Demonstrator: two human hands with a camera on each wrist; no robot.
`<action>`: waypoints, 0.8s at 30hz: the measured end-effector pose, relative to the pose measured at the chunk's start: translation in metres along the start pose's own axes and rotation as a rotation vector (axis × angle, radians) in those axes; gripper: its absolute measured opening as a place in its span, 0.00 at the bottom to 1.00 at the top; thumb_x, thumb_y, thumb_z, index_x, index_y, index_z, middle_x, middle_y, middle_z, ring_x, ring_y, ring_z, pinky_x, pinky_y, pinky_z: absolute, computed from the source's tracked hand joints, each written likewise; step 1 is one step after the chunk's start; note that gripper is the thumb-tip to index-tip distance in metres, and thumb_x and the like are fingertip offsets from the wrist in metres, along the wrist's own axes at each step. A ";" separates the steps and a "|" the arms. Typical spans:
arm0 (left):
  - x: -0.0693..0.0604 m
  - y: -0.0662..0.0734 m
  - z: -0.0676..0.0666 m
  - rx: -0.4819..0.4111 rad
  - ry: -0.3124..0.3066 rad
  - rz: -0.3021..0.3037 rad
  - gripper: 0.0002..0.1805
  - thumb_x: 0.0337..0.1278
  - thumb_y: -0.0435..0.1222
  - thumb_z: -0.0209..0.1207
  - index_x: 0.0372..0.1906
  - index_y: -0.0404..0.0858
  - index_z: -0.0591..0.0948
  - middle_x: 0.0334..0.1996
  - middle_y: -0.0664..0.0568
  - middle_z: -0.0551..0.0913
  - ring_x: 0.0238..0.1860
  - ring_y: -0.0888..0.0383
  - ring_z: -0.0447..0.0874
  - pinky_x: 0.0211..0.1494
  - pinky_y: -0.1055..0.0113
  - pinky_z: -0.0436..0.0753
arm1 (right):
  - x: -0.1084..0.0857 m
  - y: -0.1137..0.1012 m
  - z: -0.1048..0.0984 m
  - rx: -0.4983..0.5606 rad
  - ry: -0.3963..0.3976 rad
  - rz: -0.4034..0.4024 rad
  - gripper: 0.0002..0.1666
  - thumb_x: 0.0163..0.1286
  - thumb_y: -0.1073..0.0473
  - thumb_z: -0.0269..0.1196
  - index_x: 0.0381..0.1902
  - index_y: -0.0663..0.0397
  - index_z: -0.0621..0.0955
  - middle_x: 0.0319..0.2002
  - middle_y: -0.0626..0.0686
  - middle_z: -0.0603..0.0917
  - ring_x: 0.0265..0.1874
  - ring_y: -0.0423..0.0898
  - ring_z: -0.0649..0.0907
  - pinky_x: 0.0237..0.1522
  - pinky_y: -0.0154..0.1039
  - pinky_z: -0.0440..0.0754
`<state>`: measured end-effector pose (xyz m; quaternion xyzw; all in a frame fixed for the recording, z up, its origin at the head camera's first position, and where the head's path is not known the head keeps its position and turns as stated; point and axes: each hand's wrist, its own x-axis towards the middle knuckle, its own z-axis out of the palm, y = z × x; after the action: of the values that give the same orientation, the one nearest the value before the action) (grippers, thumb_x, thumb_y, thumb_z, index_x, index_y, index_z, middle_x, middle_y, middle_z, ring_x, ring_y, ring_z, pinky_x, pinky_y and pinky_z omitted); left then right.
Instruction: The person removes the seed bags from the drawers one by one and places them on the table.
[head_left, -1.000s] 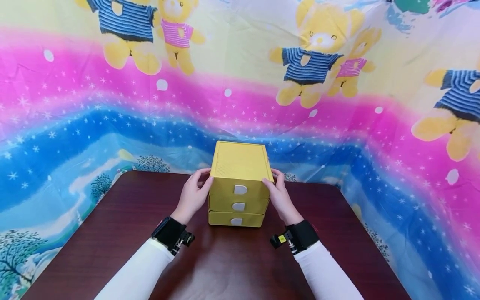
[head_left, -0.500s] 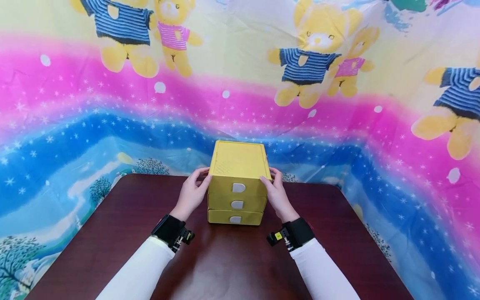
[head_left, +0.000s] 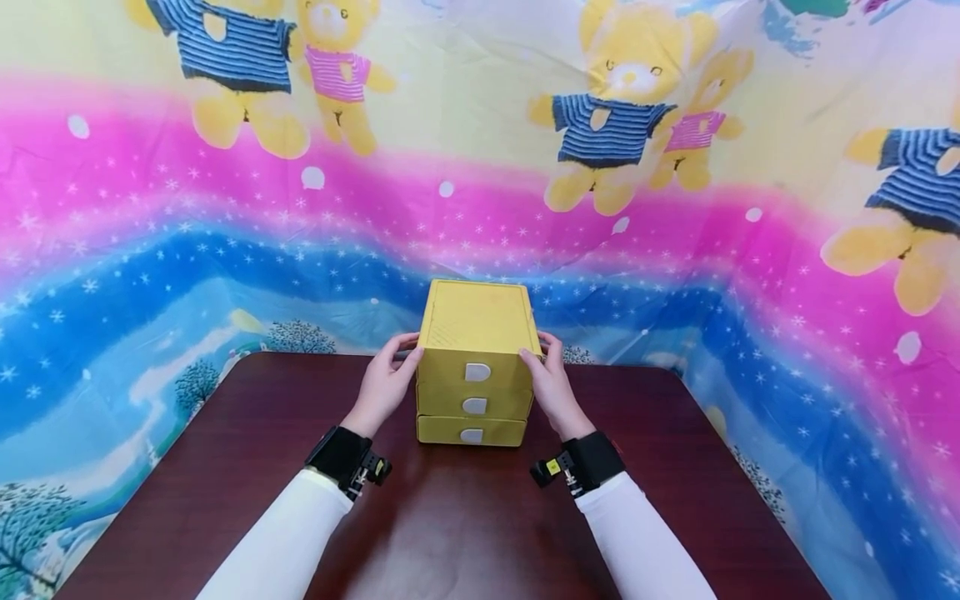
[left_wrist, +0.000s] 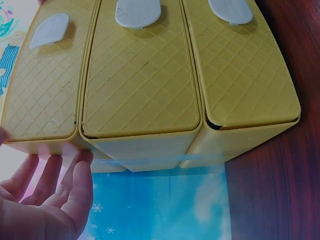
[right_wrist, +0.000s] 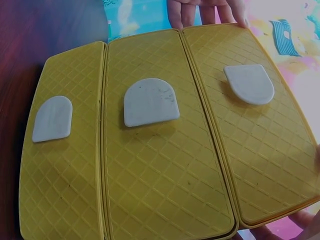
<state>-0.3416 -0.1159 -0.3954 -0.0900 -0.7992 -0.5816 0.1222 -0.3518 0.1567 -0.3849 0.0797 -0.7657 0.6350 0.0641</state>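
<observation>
A yellow plastic drawer box (head_left: 480, 317) stands on the table, its three stacked drawers facing me. Each drawer front has a crosshatched pattern and a white tab handle (right_wrist: 151, 102). The bottom drawer (head_left: 471, 431) juts out slightly. My left hand (head_left: 382, 387) grips the box's upper left side, thumb at the front edge. In the left wrist view, the bent fingers (left_wrist: 47, 182) touch the top unit's side wall. My right hand (head_left: 558, 390) holds the upper right side likewise, its thumb at the front corner. Most of the right fingers are hidden behind the box.
The dark reddish-brown table (head_left: 480, 517) extends on both sides of the box and in front of it. Just behind its back edge hangs a colourful cloth (head_left: 450, 217) printed with bears and snowflakes. It also borders the table at left and right.
The drawer box and both hands have shifted slightly toward the back of the table. The grip looks the same, and the head view has tilted a little.
</observation>
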 end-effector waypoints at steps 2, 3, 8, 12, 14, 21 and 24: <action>0.001 0.000 0.000 -0.003 -0.002 -0.002 0.25 0.77 0.48 0.54 0.71 0.45 0.73 0.67 0.43 0.75 0.62 0.42 0.79 0.63 0.47 0.79 | 0.000 -0.001 0.000 0.001 0.001 0.002 0.35 0.82 0.54 0.51 0.78 0.54 0.51 0.73 0.66 0.56 0.70 0.62 0.66 0.69 0.59 0.66; 0.001 0.000 0.000 -0.004 -0.003 0.000 0.25 0.77 0.48 0.54 0.71 0.45 0.73 0.67 0.43 0.75 0.62 0.42 0.79 0.63 0.47 0.79 | 0.000 -0.001 0.000 0.005 0.003 0.004 0.35 0.82 0.53 0.51 0.77 0.53 0.52 0.73 0.66 0.56 0.70 0.62 0.66 0.69 0.59 0.67; 0.003 0.000 0.001 0.004 -0.005 0.001 0.24 0.77 0.48 0.53 0.70 0.45 0.73 0.67 0.43 0.75 0.61 0.42 0.80 0.63 0.47 0.79 | 0.002 -0.001 -0.001 0.014 0.004 0.008 0.34 0.82 0.53 0.51 0.77 0.52 0.51 0.74 0.65 0.56 0.71 0.61 0.65 0.69 0.58 0.66; 0.005 0.000 0.002 -0.001 -0.004 -0.005 0.24 0.77 0.48 0.53 0.70 0.45 0.73 0.67 0.44 0.75 0.61 0.43 0.79 0.63 0.48 0.79 | 0.003 0.000 -0.001 0.020 0.007 0.005 0.34 0.82 0.53 0.51 0.77 0.51 0.52 0.74 0.64 0.56 0.71 0.61 0.66 0.69 0.59 0.67; 0.006 -0.001 0.002 -0.004 -0.006 -0.006 0.24 0.77 0.48 0.53 0.70 0.45 0.73 0.67 0.43 0.75 0.62 0.43 0.79 0.63 0.48 0.79 | 0.004 0.001 0.000 0.020 0.006 0.000 0.34 0.82 0.53 0.50 0.78 0.52 0.52 0.75 0.64 0.56 0.71 0.61 0.66 0.68 0.59 0.68; 0.006 -0.002 0.003 -0.008 -0.006 -0.002 0.25 0.77 0.48 0.54 0.71 0.44 0.73 0.67 0.42 0.75 0.61 0.41 0.79 0.63 0.47 0.78 | 0.005 0.003 0.001 0.011 0.017 -0.010 0.33 0.83 0.53 0.50 0.77 0.52 0.52 0.75 0.64 0.56 0.71 0.61 0.66 0.67 0.59 0.68; 0.006 -0.002 0.003 -0.011 -0.011 -0.004 0.25 0.77 0.48 0.53 0.71 0.44 0.72 0.67 0.42 0.75 0.62 0.41 0.79 0.63 0.46 0.78 | 0.005 0.004 0.002 0.007 0.029 -0.015 0.34 0.82 0.53 0.50 0.78 0.53 0.52 0.75 0.63 0.56 0.71 0.60 0.66 0.68 0.58 0.67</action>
<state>-0.3476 -0.1138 -0.3959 -0.0921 -0.7970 -0.5856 0.1161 -0.3576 0.1557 -0.3883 0.0765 -0.7618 0.6383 0.0798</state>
